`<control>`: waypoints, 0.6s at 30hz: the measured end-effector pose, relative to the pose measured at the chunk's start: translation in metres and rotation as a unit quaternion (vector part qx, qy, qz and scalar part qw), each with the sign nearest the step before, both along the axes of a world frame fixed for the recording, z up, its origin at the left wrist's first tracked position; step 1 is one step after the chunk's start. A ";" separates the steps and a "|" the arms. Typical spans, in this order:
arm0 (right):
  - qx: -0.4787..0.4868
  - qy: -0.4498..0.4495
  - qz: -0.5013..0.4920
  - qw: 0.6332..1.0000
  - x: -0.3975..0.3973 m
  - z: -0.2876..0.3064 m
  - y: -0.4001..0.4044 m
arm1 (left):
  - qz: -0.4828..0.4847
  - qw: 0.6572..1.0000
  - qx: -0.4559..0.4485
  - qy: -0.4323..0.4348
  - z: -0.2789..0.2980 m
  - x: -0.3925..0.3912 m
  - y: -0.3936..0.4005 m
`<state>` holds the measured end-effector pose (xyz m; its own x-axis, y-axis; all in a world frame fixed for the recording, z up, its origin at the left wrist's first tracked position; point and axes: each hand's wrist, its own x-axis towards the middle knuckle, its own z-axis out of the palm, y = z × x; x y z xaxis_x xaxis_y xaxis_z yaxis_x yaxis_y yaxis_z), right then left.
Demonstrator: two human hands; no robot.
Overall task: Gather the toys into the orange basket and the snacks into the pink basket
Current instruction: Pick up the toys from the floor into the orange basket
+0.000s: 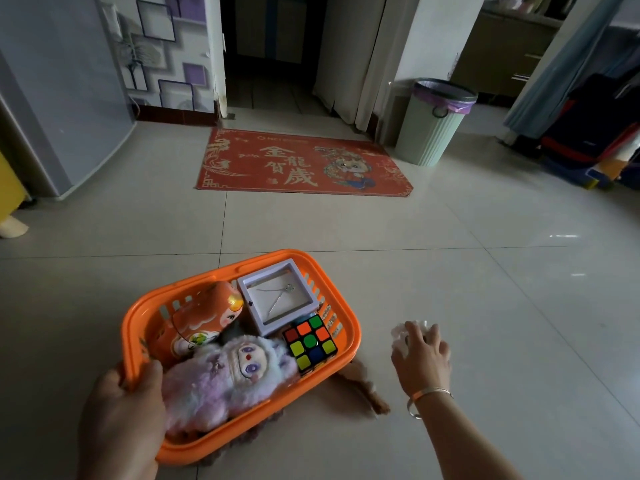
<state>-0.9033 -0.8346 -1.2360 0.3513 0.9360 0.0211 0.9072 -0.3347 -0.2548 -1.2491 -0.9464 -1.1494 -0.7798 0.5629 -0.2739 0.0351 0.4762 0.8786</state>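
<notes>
The orange basket (346, 308) sits on the tiled floor in front of me. Inside it lie a fluffy purple-white plush (221, 379), a colourful puzzle cube (310, 342), an orange figure box (204, 320) and a white framed case (277, 296). My left hand (121, 417) grips the basket's near left rim, thumb inside. A brown furry toy (363, 386) pokes out from under the basket at its right. My right hand (420, 355) reaches over a small white crumpled thing (401, 332) on the floor, fingers curled round it. No pink basket is in view.
A red doormat (301, 164) lies ahead before a dark doorway. A pale green bin (433, 123) stands at its right. A grey cabinet (52, 98) fills the left; bags (588, 140) crowd the far right.
</notes>
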 end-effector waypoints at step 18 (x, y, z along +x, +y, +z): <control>0.102 0.071 0.267 0.956 -0.180 0.166 -0.063 | -0.052 0.997 0.035 -0.036 0.028 -0.012 -0.042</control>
<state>-1.0837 -0.8980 -1.0705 -0.1629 0.9639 0.2107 0.8859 0.2370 -0.3989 -1.2608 -0.9881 -1.1215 -0.6956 0.6597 -0.2843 0.0165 0.4103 0.9118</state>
